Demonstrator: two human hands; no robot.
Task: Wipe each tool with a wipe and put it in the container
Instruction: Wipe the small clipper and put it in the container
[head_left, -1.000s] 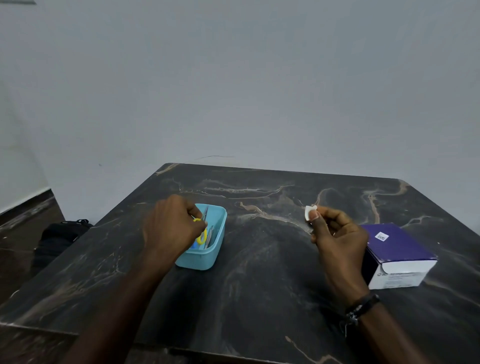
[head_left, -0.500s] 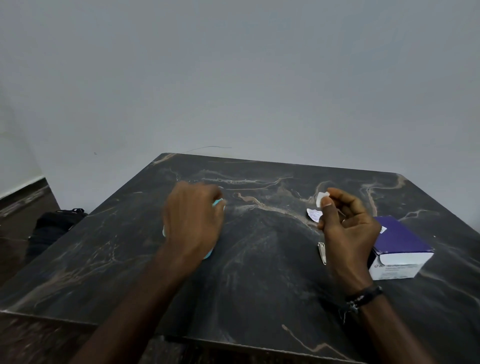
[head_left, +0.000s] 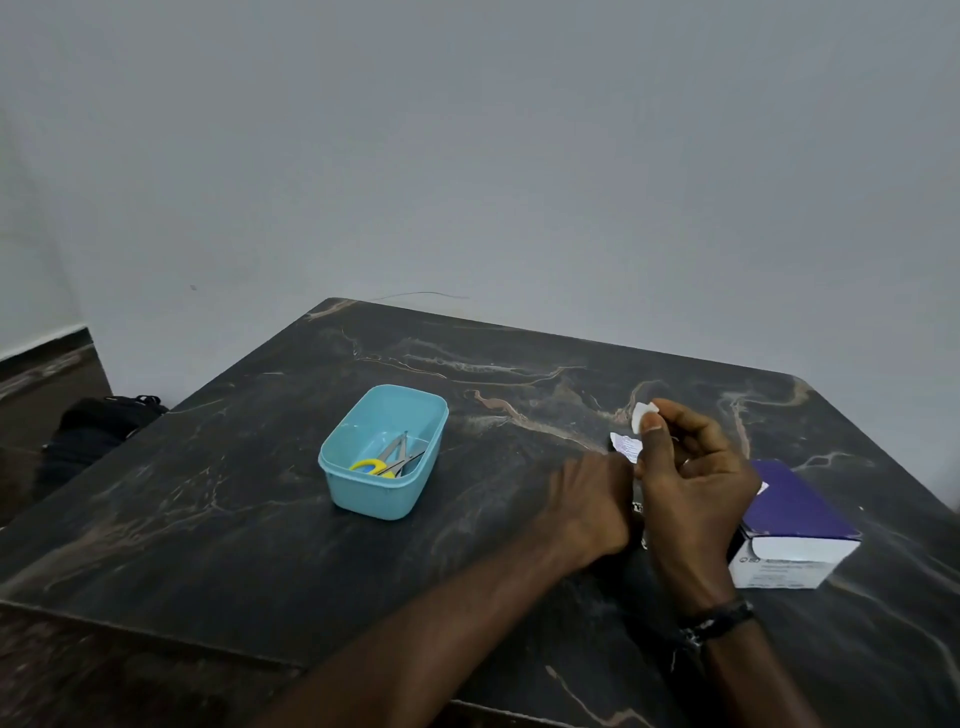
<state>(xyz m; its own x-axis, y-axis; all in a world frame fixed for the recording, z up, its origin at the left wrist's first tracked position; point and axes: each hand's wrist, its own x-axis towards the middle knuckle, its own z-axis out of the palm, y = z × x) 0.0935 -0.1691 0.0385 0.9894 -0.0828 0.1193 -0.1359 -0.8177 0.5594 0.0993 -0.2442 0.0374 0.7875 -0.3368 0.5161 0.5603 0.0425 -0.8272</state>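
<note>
Marble table (head_left: 260, 519): one container (head_left: 383, 451), one wipe (head_left: 643, 415) pinched by right hand (head_left: 691, 499).

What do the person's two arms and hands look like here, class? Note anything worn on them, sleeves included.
Both forearms are bare, with no sleeves in view and no gloves. The right hand has a dark, black-looking band at its wrist, with a small dangling part beneath it. The left hand and its wrist show no band or watch. Whether any fingers carry a ring cannot be told.
</note>
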